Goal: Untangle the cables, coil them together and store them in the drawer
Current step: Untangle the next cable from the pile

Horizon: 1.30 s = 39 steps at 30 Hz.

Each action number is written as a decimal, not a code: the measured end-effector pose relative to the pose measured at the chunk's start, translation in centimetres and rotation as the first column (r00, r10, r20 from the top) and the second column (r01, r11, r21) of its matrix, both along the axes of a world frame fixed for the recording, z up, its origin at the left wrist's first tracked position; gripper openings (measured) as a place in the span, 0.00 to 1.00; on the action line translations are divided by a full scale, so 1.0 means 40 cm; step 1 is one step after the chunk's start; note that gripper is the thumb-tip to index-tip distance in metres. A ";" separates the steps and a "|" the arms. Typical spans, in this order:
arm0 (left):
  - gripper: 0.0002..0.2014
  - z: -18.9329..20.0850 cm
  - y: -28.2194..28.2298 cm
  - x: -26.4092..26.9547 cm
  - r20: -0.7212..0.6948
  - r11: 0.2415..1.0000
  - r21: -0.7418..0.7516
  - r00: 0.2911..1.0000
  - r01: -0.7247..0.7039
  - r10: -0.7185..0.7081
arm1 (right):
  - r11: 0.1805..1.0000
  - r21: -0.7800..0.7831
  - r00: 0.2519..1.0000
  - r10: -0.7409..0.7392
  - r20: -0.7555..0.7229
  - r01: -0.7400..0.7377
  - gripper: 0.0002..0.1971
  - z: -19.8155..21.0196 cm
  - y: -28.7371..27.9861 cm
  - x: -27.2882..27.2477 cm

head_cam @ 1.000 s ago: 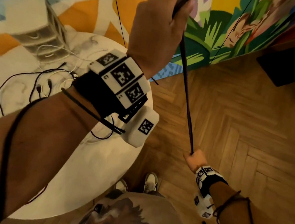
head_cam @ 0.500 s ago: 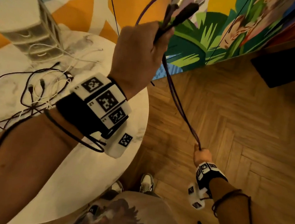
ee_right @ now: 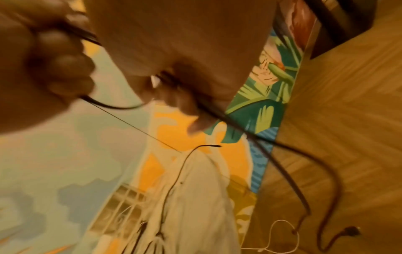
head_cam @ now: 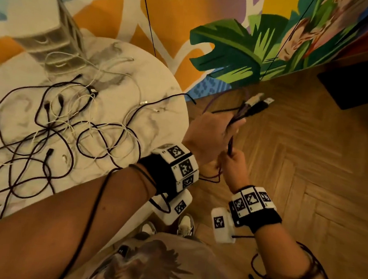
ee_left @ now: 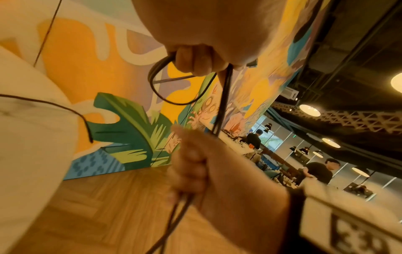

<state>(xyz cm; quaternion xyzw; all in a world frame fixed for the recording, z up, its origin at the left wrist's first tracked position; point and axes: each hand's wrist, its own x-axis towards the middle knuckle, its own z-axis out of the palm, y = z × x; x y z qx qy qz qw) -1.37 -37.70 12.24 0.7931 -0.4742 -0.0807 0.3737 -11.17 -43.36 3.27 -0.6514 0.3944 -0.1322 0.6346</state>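
At the upper left of the head view a small white drawer unit (head_cam: pixel 48 29) stands on the round marble tabletop (head_cam: pixel 165 89), close to the painted wall. Below it, across the left and middle of the tabletop, lies a loose tangle of black and white cables (head_cam: pixel 69 126), looping over one another, with one black end reaching off the tabletop's right edge.

Right of the tabletop, over the herringbone wood floor (head_cam: pixel 308 171), both hands work a dark purple cable (head_cam: pixel 231 143). The left hand (head_cam: pixel 210 134) sits at the centre of the frame, fingers curled round a doubled bundle of the cable; its two USB plugs (head_cam: pixel 260 102) stick out above the fist toward the upper right. In the left wrist view a loop of that cable (ee_left: pixel 156 86) hangs from the curled fingers (ee_left: pixel 193 61) at the top of the frame.

Just below and to the right, the right hand (head_cam: pixel 233 167) is closed round the same cable where it drops out of the left fist, the two hands nearly touching. The left wrist view shows this fist (ee_left: pixel 195 171) in the lower middle, with doubled strands running in from above and out beneath it. The right wrist view is blurred, yet the cable (ee_right: pixel 282 171) trails down toward the floor at the lower right.

Both wrists carry white marker-patterned bands (head_cam: pixel 181 165).
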 end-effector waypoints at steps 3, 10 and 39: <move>0.23 0.031 0.033 0.028 -0.056 0.997 0.062 0.998 -0.037 0.040 | 0.988 -0.059 0.989 -0.147 -0.028 0.145 0.19 -0.012 -0.025 -0.011; 0.27 0.143 0.094 0.119 -0.285 0.960 -0.184 0.946 -0.210 0.153 | 0.988 -0.103 0.717 0.012 -0.697 -0.116 0.17 -0.218 -0.057 -0.131; 0.12 0.059 0.145 0.015 0.047 0.997 0.073 0.999 0.022 -0.026 | 0.924 0.068 0.921 0.366 0.131 -0.377 0.16 0.203 0.056 0.023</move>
